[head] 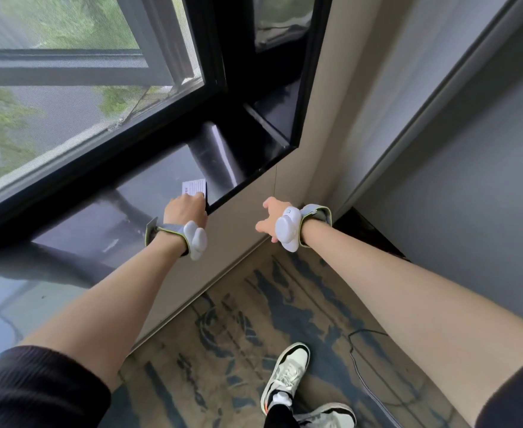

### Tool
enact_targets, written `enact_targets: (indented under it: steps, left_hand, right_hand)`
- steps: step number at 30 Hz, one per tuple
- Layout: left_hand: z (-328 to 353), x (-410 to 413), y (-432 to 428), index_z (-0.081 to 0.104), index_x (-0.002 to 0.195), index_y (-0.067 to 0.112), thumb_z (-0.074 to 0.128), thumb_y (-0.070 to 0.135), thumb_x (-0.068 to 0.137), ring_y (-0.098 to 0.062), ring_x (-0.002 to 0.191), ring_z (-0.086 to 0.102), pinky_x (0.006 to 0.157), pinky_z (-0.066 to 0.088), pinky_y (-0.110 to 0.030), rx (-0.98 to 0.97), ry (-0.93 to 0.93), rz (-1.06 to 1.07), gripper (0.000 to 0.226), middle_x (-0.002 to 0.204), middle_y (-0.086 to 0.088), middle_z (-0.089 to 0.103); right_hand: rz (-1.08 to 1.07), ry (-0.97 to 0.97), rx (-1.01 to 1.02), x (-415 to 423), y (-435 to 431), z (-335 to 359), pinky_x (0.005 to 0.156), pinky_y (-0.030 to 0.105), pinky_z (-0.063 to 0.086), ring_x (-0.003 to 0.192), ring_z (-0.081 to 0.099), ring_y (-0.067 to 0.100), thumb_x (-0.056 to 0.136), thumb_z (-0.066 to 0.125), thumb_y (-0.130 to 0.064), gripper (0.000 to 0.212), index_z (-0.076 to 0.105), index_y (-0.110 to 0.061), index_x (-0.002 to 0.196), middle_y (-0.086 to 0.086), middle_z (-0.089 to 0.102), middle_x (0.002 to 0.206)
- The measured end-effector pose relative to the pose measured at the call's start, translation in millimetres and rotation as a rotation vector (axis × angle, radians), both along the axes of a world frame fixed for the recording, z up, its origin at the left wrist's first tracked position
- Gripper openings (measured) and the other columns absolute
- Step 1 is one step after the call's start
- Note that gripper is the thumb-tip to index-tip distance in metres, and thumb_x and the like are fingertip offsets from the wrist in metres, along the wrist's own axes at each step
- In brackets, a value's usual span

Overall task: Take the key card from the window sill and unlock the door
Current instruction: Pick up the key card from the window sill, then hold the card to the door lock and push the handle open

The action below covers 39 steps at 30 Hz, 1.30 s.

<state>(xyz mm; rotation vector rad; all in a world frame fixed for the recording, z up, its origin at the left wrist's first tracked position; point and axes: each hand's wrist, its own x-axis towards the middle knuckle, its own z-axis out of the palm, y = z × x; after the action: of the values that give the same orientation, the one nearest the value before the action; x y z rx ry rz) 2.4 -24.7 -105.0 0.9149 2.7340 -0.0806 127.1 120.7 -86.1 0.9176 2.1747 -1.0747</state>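
The key card point(194, 186), a pale rectangle with small print too blurred to read, lies flat on the glossy dark window sill point(105, 239) just left of the frame's centre, near the sill's front edge. The left hand point(185, 211) reaches over it from below, fingers curled down onto the card's near end; the fingertips are hidden behind the knuckles, so whether the grip has actually clenched on the card or only rests on it cannot be told, and the card's lower edge is covered by the hand. The right hand point(271, 218) hangs in the air right of centre, off the sill and in front of the beige wall panel point(248, 217), with its fingers spread and its grip released, holding nothing; much of its back is masked by a white tracker strapped at the wrist point(287, 227). A similar tracker on a grey band point(194, 239) sits on the left wrist. The window point(68, 97) fills the upper left, its view of greenery smeared by a mesh screen. At the bottom centre a sneaker point(288, 375) stands on the patterned carpet point(229, 329), with a second shoe cut off by the lower edge. Dark sleeves are cropped at both lower corners. No door can be made out.
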Motion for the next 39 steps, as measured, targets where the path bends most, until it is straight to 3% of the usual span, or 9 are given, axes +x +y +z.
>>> enact_targets:
  steps: [5,9,15,20,25,29,32,35,39]
  left_hand:
    - [42,11,4,0.055,0.106,0.002,0.038,0.001,0.086,-0.041,0.079,0.055,0.062,0.038,-0.04,0.119,0.004,0.062,0.027,0.09,-0.029,0.059]
    - [90,20,24,0.06,0.108,0.01,0.038,0.003,0.089,-0.038,0.076,0.053,0.062,0.045,-0.041,0.218,-0.042,0.054,0.03,0.086,-0.022,0.057]
    - [169,73,88,0.064,0.099,0.007,0.046,-0.003,0.084,-0.035,0.084,0.063,0.078,0.056,-0.042,0.405,-0.19,-0.09,0.026,0.093,-0.019,0.07]
    - [242,131,166,0.06,0.1,0.001,0.052,-0.001,0.085,-0.031,0.078,0.059,0.072,0.051,-0.033,0.48,-0.255,-0.217,0.017,0.095,-0.017,0.066]
    - [300,191,236,0.061,0.1,-0.001,0.06,0.003,0.083,-0.036,0.097,0.061,0.075,0.042,-0.027,0.566,-0.214,-0.309,0.018,0.102,-0.02,0.07]
    - [340,260,285,0.061,0.099,0.0,0.06,0.006,0.083,-0.029,0.083,0.056,0.069,0.038,-0.024,0.635,-0.23,-0.405,0.017,0.09,-0.012,0.064]
    - [362,315,323,0.061,0.091,0.004,0.059,0.004,0.081,-0.027,0.072,0.063,0.055,0.046,-0.016,0.702,-0.28,-0.51,0.011,0.082,-0.011,0.066]
    - [378,361,352,0.06,0.085,0.008,0.06,0.005,0.081,-0.034,0.071,0.071,0.066,0.057,-0.031,0.744,-0.379,-0.566,0.005,0.079,-0.013,0.068]
    - [389,427,391,0.058,0.083,0.013,0.06,0.006,0.082,-0.031,0.069,0.068,0.058,0.048,-0.025,0.739,-0.463,-0.683,0.007,0.071,-0.005,0.063]
  right_hand:
    - [-0.006,0.003,-0.008,15,12,30,0.078,0.03,0.05,0.08,0.058,0.019,0.082,0.049,-0.013,0.057,0.043,0.008,0.135,0.021,0.062,0.127]
    - [0.043,-0.039,-0.036,37,33,76,0.058,0.023,0.037,0.076,0.049,0.022,0.09,0.045,-0.012,0.033,0.063,0.002,0.114,0.01,0.062,0.097]
    - [-0.18,0.137,-0.022,104,92,145,0.045,0.019,0.04,0.053,0.055,0.01,0.089,0.055,-0.014,0.007,0.056,-0.011,0.096,-0.001,0.059,0.065]
    - [-0.378,0.204,-0.002,184,155,210,0.046,0.02,0.042,0.055,0.057,0.012,0.089,0.054,-0.015,0.009,0.056,-0.011,0.097,0.0,0.06,0.068]
    - [-0.596,0.297,0.006,270,200,260,0.046,0.021,0.043,0.057,0.055,0.013,0.091,0.052,-0.012,0.006,0.053,-0.011,0.086,0.002,0.057,0.07]
    - [-0.8,0.368,0.047,348,229,291,0.053,0.023,0.044,0.059,0.054,0.016,0.092,0.048,-0.009,0.021,0.05,-0.013,0.072,0.006,0.058,0.073]
    - [-0.932,0.366,0.078,412,245,314,0.04,0.012,0.04,0.055,0.051,0.015,0.092,0.042,-0.005,0.018,0.053,-0.006,0.078,0.003,0.056,0.067]
    - [-1.026,0.381,0.073,463,260,321,0.028,0.005,0.03,0.056,0.047,0.013,0.095,0.036,-0.004,0.027,0.046,-0.008,0.071,0.002,0.051,0.066]
    - [-1.215,0.412,0.102,527,278,322,0.033,0.011,0.042,0.057,0.05,0.015,0.095,0.043,-0.008,0.024,0.044,-0.012,0.071,0.005,0.051,0.069]
